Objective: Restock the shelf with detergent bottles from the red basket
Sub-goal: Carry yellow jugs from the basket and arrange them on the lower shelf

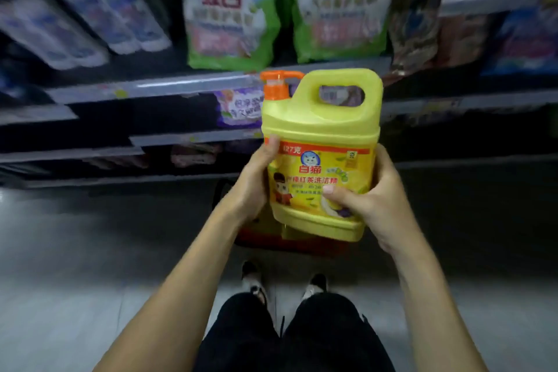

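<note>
Closest to me, below the detergent bottle [320,136], I see black trousers [290,338] and two shoes [253,279] on a pale floor [75,296]. Both forearms reach up toward the bottle. My left hand [256,181] grasps its left side, thumb lying on the top edge of the label. My right hand [373,205] grasps the right side, thumb pressed across the lower label. The bottle is yellow, upright and tipped slightly, with an orange pump cap [276,84] and a moulded handle, held in the air. Just under and behind it shows part of the red basket [262,238]. Beyond the bottle stands the shelf [181,84], blurred. A purple pack [241,106] sits left of the pump, and two green bags [229,18] stand above the bottle.
</note>
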